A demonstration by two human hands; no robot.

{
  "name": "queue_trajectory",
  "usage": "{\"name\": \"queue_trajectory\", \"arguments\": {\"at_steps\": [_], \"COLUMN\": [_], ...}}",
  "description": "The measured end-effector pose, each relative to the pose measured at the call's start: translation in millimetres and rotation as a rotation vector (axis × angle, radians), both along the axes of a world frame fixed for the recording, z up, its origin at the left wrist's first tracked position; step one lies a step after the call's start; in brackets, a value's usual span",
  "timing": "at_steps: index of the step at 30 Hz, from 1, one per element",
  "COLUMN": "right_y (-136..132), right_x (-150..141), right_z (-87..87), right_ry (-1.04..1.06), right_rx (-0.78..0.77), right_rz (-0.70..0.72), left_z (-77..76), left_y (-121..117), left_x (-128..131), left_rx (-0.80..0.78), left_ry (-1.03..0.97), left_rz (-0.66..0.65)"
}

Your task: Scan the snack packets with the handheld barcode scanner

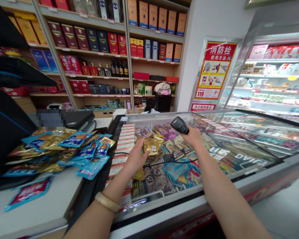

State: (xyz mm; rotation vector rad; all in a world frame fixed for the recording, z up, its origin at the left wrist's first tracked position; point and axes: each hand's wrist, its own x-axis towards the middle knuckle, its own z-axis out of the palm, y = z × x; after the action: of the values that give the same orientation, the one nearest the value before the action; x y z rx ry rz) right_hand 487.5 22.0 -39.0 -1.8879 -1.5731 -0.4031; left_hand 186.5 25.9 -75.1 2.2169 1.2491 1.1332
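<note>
My right hand point(193, 136) is closed round the handle of a black barcode scanner point(178, 124), held above the glass top of the freezer. A dark cable point(173, 162) runs across the glass. My left hand point(137, 155), on the arm with a gold-coloured bracelet point(107, 201), grips the left edge of a gold snack packet point(153, 146). A white barcode label on that packet faces up. To the left, a pile of blue and gold packets point(86, 149) lies on the white counter point(52, 202). One red and blue packet point(30, 192) lies apart from the pile, nearer me.
The chest freezer point(239, 179) holds many packets under its glass. Dark checkout equipment point(7, 132) stands at the left. Behind are shelves point(97, 54) of boxes and bottles, and a person's head point(150, 105) beyond the freezer. A lit display fridge point(276, 79) is at the right.
</note>
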Motion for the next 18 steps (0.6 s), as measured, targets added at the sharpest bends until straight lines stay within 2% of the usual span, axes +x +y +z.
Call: {"name": "queue_trajectory", "arguments": {"at_steps": [3, 7, 10, 14, 18], "right_y": [0, -1, 0, 2, 2], "right_x": [-1, -4, -8, -12, -19], "right_z": [-0.4, 0.9, 1.6, 0.0, -0.2], "right_ry": [-0.013, -0.025, -0.049, -0.063, -0.063], "right_rx": [-0.016, -0.077, -0.095, -0.089, -0.108], "right_rz": [0.013, 0.002, 0.002, 0.038, 0.076], "left_z": [14.7, 39.1, 47.3, 42.3, 38.1], "left_y": [-8, -21, -25, -17, -9], "left_x": [-13, -39, -61, -80, -81], "left_rx": [0.074, 0.098, 0.132, 0.126, 0.09], "left_ry": [0.19, 0.499, 0.624, 0.61, 0.566], "left_rz": [0.166, 0.536, 0.715, 0.807, 0.817]}}
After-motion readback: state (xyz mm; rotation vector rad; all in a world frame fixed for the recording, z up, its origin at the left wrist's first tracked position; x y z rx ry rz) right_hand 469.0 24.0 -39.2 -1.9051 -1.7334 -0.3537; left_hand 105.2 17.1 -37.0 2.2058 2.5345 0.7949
